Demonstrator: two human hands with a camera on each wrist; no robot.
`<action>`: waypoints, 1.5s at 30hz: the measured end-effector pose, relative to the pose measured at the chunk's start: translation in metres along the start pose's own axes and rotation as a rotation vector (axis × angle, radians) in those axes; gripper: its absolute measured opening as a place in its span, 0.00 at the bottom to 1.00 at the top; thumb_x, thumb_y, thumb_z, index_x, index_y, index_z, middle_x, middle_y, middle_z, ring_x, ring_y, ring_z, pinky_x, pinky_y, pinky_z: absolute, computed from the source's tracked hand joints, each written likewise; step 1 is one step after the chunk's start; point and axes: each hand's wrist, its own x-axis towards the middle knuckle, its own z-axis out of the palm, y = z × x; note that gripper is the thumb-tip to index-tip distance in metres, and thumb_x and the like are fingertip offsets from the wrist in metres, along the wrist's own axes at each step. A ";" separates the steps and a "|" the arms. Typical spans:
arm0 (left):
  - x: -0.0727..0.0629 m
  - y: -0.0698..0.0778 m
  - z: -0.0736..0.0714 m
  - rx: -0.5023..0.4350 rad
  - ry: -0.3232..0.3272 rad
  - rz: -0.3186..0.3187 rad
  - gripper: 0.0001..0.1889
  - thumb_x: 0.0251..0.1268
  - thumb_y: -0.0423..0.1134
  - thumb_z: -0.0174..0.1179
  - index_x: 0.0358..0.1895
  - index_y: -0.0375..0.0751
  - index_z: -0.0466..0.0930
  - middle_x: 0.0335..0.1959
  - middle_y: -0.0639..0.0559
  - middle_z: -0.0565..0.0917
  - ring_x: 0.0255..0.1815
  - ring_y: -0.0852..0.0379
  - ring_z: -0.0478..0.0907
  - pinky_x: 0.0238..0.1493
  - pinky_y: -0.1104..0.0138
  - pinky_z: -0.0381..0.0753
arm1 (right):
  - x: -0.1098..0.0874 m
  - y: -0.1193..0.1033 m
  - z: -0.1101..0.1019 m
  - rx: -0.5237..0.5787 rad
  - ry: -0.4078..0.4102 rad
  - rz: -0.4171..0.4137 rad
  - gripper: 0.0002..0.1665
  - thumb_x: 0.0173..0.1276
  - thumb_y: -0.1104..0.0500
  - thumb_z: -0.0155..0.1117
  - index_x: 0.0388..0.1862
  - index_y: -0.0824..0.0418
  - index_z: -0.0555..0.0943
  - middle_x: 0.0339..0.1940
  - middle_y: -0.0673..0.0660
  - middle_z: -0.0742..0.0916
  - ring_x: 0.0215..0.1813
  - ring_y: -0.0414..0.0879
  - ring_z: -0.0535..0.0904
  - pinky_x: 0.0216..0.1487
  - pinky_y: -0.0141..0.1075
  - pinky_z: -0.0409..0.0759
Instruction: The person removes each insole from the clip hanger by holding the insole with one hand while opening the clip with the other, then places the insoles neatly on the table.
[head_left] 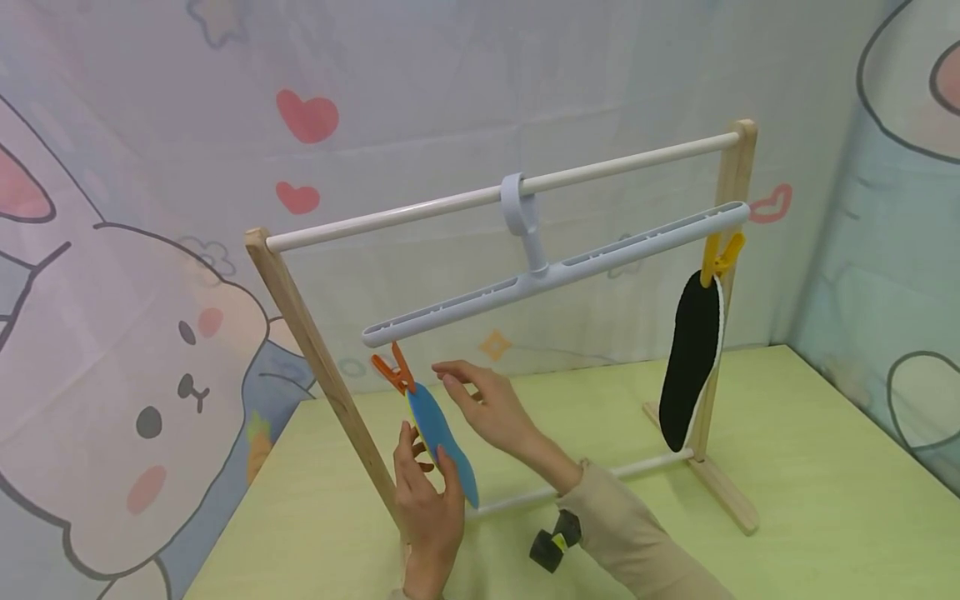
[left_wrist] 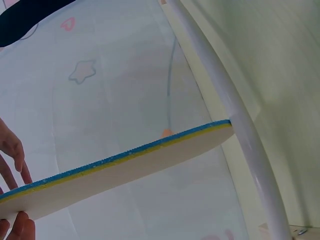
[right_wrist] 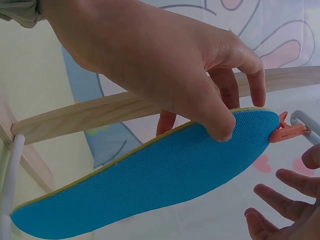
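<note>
A blue insole (head_left: 437,423) with a yellow edge hangs from an orange clip (head_left: 397,371) at the left end of a pale grey hanger (head_left: 457,310). My left hand (head_left: 427,508) pinches the insole, its thumb on the blue face and fingers behind. In the right wrist view, that thumb and the orange clip (right_wrist: 290,131) lie near the same end of the insole (right_wrist: 150,175). My right hand (head_left: 487,408) is beside the clip, fingers loosely bent, holding nothing; the right wrist view shows its fingers (right_wrist: 280,202) apart from the insole. The left wrist view shows the insole's pale back (left_wrist: 125,175).
The hanger hooks over the white top rod (head_left: 405,217) of a wooden stand (head_left: 330,383) on a yellow-green table (head_left: 262,500). From its right end a yellow clip (head_left: 722,258) holds a black insole (head_left: 690,358). A black, dumbbell-shaped object (head_left: 545,550) shows near my right sleeve.
</note>
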 end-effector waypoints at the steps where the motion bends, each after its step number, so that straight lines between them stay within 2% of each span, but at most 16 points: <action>1: 0.000 0.000 0.000 0.001 0.000 0.000 0.22 0.59 0.31 0.50 0.56 0.23 0.63 0.39 0.35 0.77 0.33 0.50 0.77 0.24 0.71 0.73 | 0.000 0.000 0.000 0.004 -0.002 0.005 0.18 0.70 0.56 0.45 0.54 0.58 0.74 0.52 0.55 0.81 0.52 0.49 0.77 0.40 0.32 0.79; 9: 0.000 0.000 0.000 0.004 0.002 0.001 0.22 0.60 0.33 0.49 0.56 0.23 0.63 0.38 0.35 0.77 0.32 0.50 0.77 0.23 0.71 0.73 | 0.001 0.002 0.001 0.041 -0.027 0.024 0.18 0.70 0.55 0.45 0.55 0.57 0.74 0.54 0.55 0.80 0.53 0.49 0.76 0.42 0.36 0.79; 20: 0.000 0.001 -0.001 -0.005 -0.001 -0.004 0.22 0.59 0.32 0.50 0.57 0.24 0.63 0.39 0.35 0.76 0.33 0.51 0.77 0.24 0.70 0.73 | 0.007 0.000 0.004 0.023 -0.058 0.019 0.19 0.70 0.54 0.45 0.57 0.55 0.72 0.56 0.53 0.79 0.55 0.48 0.75 0.45 0.39 0.78; 27: 0.000 0.001 -0.001 0.014 0.002 0.005 0.22 0.63 0.35 0.47 0.56 0.23 0.63 0.39 0.35 0.76 0.32 0.50 0.77 0.22 0.70 0.73 | 0.009 -0.003 0.004 0.030 -0.073 0.033 0.20 0.70 0.53 0.45 0.57 0.55 0.72 0.57 0.53 0.78 0.57 0.49 0.74 0.47 0.42 0.78; 36: 0.000 0.002 -0.001 0.018 0.003 0.002 0.22 0.63 0.36 0.47 0.56 0.23 0.63 0.39 0.35 0.76 0.32 0.50 0.77 0.22 0.69 0.73 | 0.011 -0.007 0.006 0.085 -0.100 0.048 0.20 0.70 0.53 0.45 0.58 0.54 0.71 0.58 0.52 0.77 0.58 0.48 0.73 0.50 0.41 0.77; 45: 0.000 0.003 -0.001 0.014 -0.001 -0.008 0.21 0.62 0.34 0.48 0.56 0.24 0.63 0.39 0.35 0.76 0.32 0.50 0.77 0.22 0.69 0.74 | 0.014 -0.010 0.008 0.081 -0.110 0.037 0.20 0.70 0.52 0.45 0.58 0.53 0.71 0.56 0.53 0.79 0.57 0.48 0.74 0.49 0.41 0.77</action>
